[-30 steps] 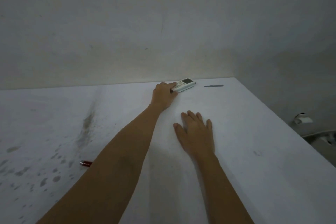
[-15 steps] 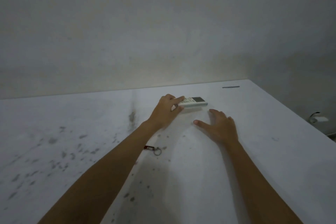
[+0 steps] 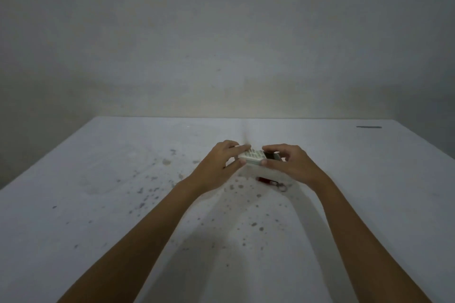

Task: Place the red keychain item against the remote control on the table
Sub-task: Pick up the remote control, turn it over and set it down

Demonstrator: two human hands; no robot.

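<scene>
A white remote control (image 3: 254, 156) with a dark screen end sits between both my hands above the middle of the white table (image 3: 98, 192). My left hand (image 3: 219, 166) grips its left end, fingers curled over the top. My right hand (image 3: 291, 165) holds its right end, covering part of the screen. The red keychain item (image 3: 267, 181), with a metal ring at its right end, lies flat on the table just nearer to me than the remote, between my wrists and apart from the remote. Whether the remote touches the table is unclear.
Dark specks and stains cover the table around my forearms. A thin dark strip (image 3: 368, 127) lies near the far right corner. A bare wall (image 3: 221, 44) rises behind the table's far edge. The table's right edge runs diagonally at the right.
My left hand has drawn the remote nearer, toward the keychain. My right hand rose from the table and took the remote's right end. The view has swung left.
</scene>
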